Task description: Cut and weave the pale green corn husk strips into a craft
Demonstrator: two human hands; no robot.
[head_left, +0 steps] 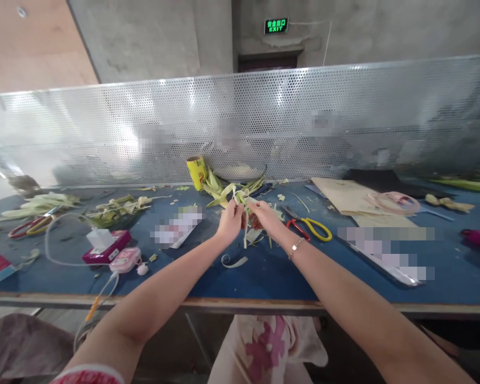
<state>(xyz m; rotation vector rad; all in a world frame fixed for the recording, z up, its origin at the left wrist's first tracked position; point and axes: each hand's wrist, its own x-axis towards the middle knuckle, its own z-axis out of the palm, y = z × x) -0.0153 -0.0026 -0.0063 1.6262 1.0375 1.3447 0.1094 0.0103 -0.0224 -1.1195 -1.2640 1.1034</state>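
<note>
Both hands meet above the middle of the blue table. My left hand [230,220] is closed on pale green corn husk strips [240,197], its fingertips pinched together. Close beside it, my right hand [264,215] also grips the strips with bent fingers. Some strips stick up past the fingers and one hangs below; the exact hold between the fingertips is too small to make out. Scissors [312,228] with red and yellow handles lie just right of my right hand. Nearer the front edge is a curled pale strip [235,262]. Behind the hands, more husk leaves [214,186] lie by a yellow tube [196,172].
A perforated metal screen [176,114] borders the table's back. At left are husk piles [118,209], other scissors [38,224], a purple box [108,248] and a pink cabled case [125,260]. Brown paper [344,194] and a plastic-wrapped packet [384,256] lie right.
</note>
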